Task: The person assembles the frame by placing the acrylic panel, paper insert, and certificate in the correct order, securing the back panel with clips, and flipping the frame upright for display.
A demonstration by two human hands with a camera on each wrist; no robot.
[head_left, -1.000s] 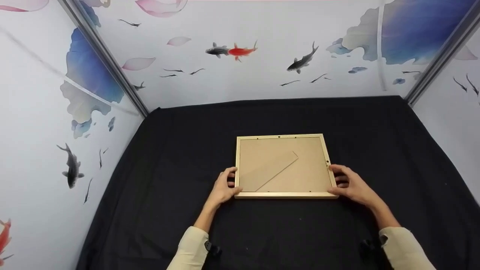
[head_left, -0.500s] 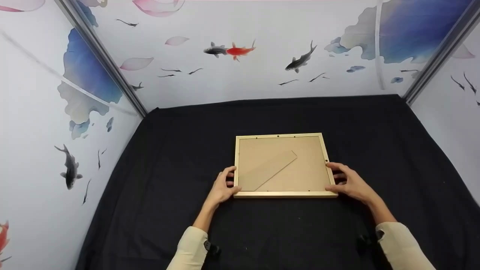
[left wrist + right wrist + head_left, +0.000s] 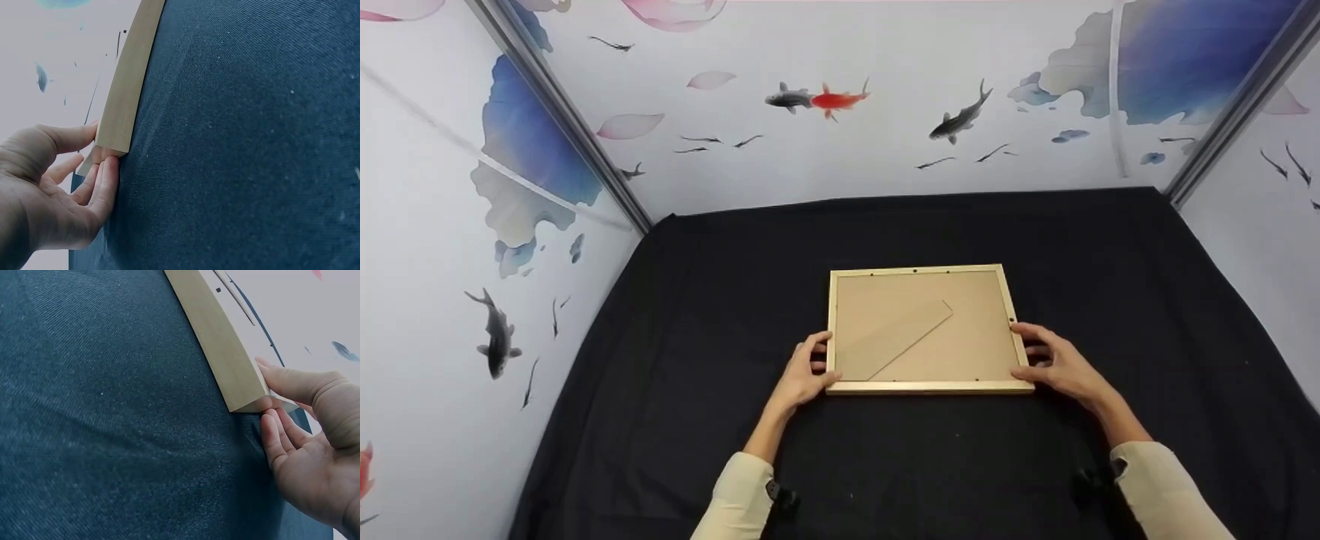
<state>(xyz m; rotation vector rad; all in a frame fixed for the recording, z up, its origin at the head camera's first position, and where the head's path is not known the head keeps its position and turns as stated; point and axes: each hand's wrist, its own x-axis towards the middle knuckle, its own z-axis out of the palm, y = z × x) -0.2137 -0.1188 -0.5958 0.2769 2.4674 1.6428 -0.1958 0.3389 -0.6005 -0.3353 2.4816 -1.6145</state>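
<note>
A picture frame [image 3: 915,322] with a pale wooden border lies back side up on the black cloth in the head view. Its brown backing board bears a slanted stand flap [image 3: 896,341] lying flat. My left hand [image 3: 802,381] holds the left side by the near corner, thumb on the top edge and fingers against the outer side. At the near right corner, my right hand [image 3: 1065,367] grips the opposite side in the same way. Both wrist views show the frame's near edge [image 3: 126,95] low over the cloth, with fingertips [image 3: 271,430] at its side.
Black cloth [image 3: 720,300] spreads under the frame and around both arms. White panels [image 3: 855,165] printed with fish and petals stand at the back, left and right, joined by grey metal posts [image 3: 562,112].
My right hand has slid slightly away from me along the frame's right side. The whole head view has shifted a little; the frame and left hand otherwise look the same.
</note>
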